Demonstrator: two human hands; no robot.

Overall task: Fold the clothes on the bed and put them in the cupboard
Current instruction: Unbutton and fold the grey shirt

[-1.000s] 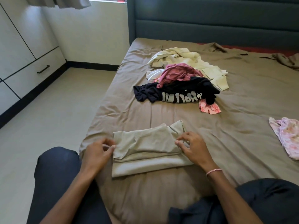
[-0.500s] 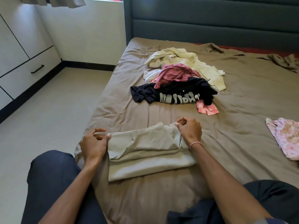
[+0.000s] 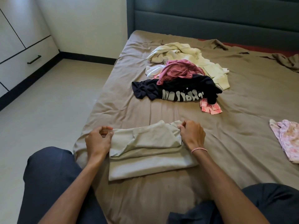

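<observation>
A partly folded beige garment (image 3: 145, 151) lies on the bed's brown sheet (image 3: 234, 143) near the front edge. My left hand (image 3: 97, 141) pinches its far left corner. My right hand (image 3: 191, 135) grips its far right corner, fingers curled round the cloth. Further up the bed is a loose heap: a black shirt with white letters (image 3: 178, 91), a pink-mauve garment (image 3: 179, 70), a cream garment (image 3: 181, 54) and a small pink patterned piece (image 3: 210, 108). The white cupboard (image 3: 21, 50) with a drawer handle stands at the left.
A pale pink floral garment (image 3: 286, 139) lies at the bed's right edge. A dark padded headboard (image 3: 210, 18) closes the far end. Bare floor (image 3: 48, 102) runs between bed and cupboard. My knees in dark trousers frame the bed's front edge.
Both hands have moved up from the garment's sides to its far corners and taken hold of them. The garment's top layer has shifted a little.
</observation>
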